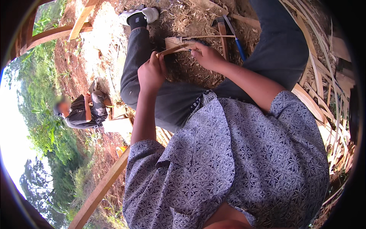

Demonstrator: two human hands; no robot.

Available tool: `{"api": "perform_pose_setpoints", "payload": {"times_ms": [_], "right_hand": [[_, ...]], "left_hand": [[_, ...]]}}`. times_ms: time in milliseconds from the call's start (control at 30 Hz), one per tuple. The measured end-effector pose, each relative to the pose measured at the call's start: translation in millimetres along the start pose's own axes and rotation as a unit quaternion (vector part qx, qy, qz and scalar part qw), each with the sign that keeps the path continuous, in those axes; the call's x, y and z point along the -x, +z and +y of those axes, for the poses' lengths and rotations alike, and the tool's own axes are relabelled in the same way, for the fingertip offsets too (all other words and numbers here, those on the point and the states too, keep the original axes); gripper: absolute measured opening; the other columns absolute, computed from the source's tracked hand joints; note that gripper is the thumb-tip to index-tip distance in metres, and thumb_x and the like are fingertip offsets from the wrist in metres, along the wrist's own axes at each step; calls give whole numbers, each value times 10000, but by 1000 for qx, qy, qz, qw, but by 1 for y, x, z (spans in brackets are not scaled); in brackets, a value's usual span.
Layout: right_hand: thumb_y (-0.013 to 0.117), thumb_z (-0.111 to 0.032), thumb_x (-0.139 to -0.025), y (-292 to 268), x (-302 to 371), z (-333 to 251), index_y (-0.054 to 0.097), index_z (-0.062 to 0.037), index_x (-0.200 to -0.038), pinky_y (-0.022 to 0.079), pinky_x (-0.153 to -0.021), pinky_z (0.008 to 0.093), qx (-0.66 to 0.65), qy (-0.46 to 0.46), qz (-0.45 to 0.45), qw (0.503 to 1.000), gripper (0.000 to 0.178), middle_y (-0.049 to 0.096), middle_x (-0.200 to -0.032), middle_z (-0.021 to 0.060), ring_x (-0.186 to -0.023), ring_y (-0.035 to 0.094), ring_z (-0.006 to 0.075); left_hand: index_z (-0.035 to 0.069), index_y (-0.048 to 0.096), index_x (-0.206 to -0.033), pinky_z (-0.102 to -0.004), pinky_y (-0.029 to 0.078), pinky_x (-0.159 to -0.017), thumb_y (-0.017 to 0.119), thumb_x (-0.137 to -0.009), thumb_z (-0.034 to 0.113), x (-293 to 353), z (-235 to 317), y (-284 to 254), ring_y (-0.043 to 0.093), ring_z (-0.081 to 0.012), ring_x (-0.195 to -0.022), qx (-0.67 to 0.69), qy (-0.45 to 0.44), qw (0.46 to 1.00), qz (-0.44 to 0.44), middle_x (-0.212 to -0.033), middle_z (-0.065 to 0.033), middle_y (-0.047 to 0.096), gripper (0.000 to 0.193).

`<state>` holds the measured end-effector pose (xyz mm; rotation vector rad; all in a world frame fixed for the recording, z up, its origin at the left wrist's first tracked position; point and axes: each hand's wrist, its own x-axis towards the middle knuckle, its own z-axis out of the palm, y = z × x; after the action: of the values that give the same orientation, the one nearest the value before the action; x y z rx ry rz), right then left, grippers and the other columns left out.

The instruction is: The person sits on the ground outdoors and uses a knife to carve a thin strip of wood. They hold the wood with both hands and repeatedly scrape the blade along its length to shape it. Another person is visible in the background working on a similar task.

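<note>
My left hand (151, 73) is closed on one end of a flat, narrow wooden strip (170, 50), which points toward my right hand. My right hand (209, 58) is closed at the strip's other end. A small dark tip shows by its fingers, but I cannot make out what it holds. Beneath the strip, a pale wood block (173, 41) lies on the ground between my legs. A thin stick (207, 36) extends from near the block to the right. Beyond my right hand lie a hammer (222, 38) with a wooden handle and a blue-handled tool (240, 49) with a slim metal blade.
Wood shavings (185, 19) litter the ground ahead. Long split strips (320, 76) are heaped on the right. Wooden beams (101, 191) cross the left side. Farther left, another person (84, 110) sits near bare soil and greenery.
</note>
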<state>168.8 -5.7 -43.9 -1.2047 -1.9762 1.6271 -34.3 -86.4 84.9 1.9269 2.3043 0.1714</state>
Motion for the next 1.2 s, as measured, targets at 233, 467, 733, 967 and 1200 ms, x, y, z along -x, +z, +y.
{"api": "perform_pose_setpoints", "payload": {"times_ms": [233, 467, 733, 967, 1200], "right_hand": [[600, -336, -1029, 1, 12, 0, 637, -103, -1235, 539, -749, 433, -24, 50, -1, 998, 313, 742, -966, 149, -855, 735, 316], [591, -263, -1065, -3, 25, -53, 603, -96, -1271, 533, -823, 336, -116, -94, -17, 989, 265, 744, -1064, 129, -985, 732, 174], [561, -362, -1056, -3, 17, -69, 593, -115, -1277, 550, -814, 419, -145, -166, -12, 975, 333, 750, -1040, 136, -952, 742, 300], [570, -334, -1060, 0, -1, -25, 615, -97, -1256, 542, -826, 421, 12, -52, -8, 999, 311, 737, -1059, 156, -959, 734, 319], [568, -321, -1043, 5, -13, 67, 612, -111, -1236, 542, -733, 448, 58, 103, -70, 991, 288, 729, -940, 155, -850, 726, 354]], "left_hand": [[7, 635, -1059, -509, 532, -581, 524, -1050, 207, -5, 7, -8, 686, -419, -669, 28, 8, 1000, 12, -738, -223, 689, 229], [3, 645, -1085, -466, 544, -563, 539, -1048, 217, -6, 2, -3, 693, -377, -636, 14, 21, 1000, 4, -745, -181, 708, 242], [24, 640, -1084, -474, 544, -563, 537, -1048, 217, -1, -10, -3, 692, -380, -639, 20, 15, 1000, -15, -728, -175, 699, 221], [44, 640, -1073, -475, 541, -561, 539, -1049, 223, -3, -4, 0, 689, -381, -637, -4, 29, 1000, -1, -732, -170, 701, 207], [40, 656, -1065, -489, 544, -573, 524, -1055, 242, -18, -1, -4, 696, -392, -654, -5, 31, 999, 18, -728, -186, 702, 242]]}}
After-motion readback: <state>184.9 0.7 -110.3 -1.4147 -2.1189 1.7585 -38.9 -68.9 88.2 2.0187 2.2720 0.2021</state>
